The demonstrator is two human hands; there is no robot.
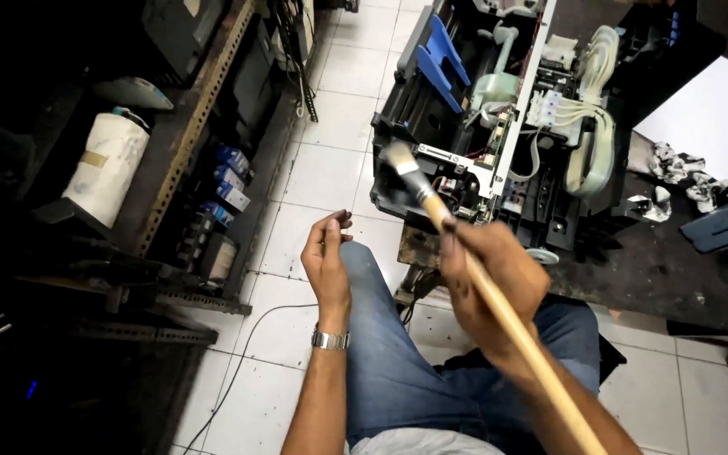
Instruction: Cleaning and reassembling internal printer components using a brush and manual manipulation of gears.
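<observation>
Right hand gripping long wooden-handled paintbrush, bristles touching opened black printer chassis; left hand hovering empty, fingers loosely curled.

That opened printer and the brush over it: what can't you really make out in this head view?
- Brush tip: blurred; whether it touches the opened printer cannot be told.
- Brush handle: its end is cut off by the bottom edge.
- Right hand: its grip around the handle hides the palm.
- Shelf items, left: too dark and small to identify.
- Left hand: seems empty; fingertips too small to be sure.
</observation>
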